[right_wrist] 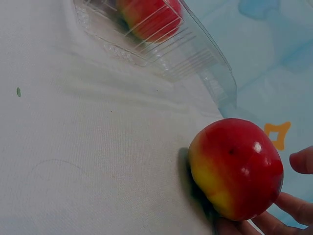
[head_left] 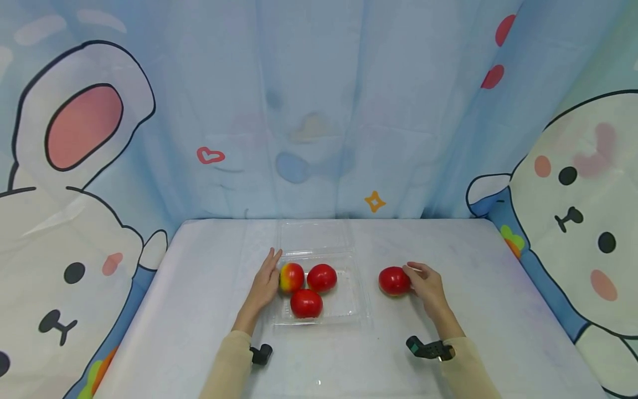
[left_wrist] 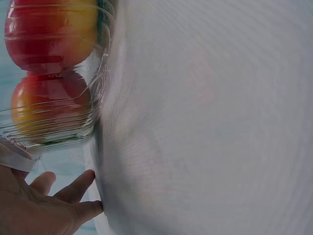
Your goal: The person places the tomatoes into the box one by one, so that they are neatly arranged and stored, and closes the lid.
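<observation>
A clear plastic box [head_left: 349, 293] lies on the table with its lid [head_left: 314, 235] folded back. Inside it sit three red apples: a red-and-yellow one [head_left: 292, 277], one at the upper right [head_left: 322, 277] and one in front [head_left: 306, 303]. My left hand [head_left: 264, 282] rests along the box's left side, fingers extended. To the right of the box, another apple [head_left: 395, 281] stands on the table. My right hand [head_left: 425, 285] is at this apple's right side. In the right wrist view, fingers [right_wrist: 293, 208] reach behind the apple, while one digit stays apart from it.
A white cloth covers the table [head_left: 344, 360]. Behind it hangs a blue curtain [head_left: 319, 111] with cartoon figures at both sides. Black wrist cameras sit on the left wrist [head_left: 261, 354] and the right wrist [head_left: 428, 349].
</observation>
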A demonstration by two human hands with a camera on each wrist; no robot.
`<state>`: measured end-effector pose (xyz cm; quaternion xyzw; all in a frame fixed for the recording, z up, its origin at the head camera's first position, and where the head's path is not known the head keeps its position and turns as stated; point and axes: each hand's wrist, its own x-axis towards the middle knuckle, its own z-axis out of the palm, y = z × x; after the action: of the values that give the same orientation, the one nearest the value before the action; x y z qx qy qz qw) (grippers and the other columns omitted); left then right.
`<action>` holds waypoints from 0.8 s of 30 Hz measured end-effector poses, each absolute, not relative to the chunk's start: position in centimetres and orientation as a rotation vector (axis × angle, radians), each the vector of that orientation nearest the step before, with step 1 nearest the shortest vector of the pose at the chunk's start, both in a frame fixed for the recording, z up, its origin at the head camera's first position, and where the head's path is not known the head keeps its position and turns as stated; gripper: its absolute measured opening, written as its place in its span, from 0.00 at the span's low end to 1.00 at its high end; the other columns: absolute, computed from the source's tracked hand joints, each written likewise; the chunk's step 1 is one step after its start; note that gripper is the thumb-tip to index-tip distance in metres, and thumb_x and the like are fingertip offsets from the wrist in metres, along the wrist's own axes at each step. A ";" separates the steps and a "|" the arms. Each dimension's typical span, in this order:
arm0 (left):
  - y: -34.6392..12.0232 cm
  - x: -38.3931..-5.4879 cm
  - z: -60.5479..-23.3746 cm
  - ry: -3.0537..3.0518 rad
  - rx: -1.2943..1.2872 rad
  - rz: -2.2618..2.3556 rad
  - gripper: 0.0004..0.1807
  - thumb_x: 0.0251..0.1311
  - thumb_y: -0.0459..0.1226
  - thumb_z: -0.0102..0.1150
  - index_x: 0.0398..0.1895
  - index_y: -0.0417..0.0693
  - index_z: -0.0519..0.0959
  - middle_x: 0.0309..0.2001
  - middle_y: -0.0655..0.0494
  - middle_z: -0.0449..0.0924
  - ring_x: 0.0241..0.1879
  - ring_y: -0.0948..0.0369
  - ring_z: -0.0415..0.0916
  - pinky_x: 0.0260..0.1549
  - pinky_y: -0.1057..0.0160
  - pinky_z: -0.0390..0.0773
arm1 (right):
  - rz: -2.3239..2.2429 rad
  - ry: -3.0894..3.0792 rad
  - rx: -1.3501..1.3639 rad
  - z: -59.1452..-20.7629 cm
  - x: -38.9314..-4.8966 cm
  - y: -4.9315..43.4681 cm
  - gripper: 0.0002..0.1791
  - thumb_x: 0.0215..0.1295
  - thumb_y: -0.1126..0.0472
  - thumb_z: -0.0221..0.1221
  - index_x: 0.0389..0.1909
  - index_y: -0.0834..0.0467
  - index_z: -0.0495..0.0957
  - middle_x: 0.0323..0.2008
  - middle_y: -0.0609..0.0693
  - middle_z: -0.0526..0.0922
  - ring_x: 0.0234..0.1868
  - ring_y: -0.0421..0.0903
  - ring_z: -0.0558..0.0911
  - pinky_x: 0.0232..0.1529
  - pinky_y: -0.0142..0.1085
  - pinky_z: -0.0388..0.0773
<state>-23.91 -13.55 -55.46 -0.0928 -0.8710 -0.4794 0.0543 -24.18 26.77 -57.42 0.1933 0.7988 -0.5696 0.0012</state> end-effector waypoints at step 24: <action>-13.5 -24.0 -55.6 -2.647 -0.273 -1.463 0.27 0.70 0.31 0.41 0.73 0.41 0.62 0.76 0.39 0.52 0.74 0.43 0.51 0.70 0.40 0.53 | -1.789 2.489 0.523 -57.4 -24.0 26.8 0.40 0.65 0.40 0.61 0.69 0.61 0.64 0.66 0.68 0.68 0.64 0.65 0.71 0.52 0.47 0.80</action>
<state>-24.03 -13.52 -55.57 -0.0899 -0.8705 -0.4811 0.0524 -23.96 26.77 -57.39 0.1681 0.8004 -0.5752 0.0158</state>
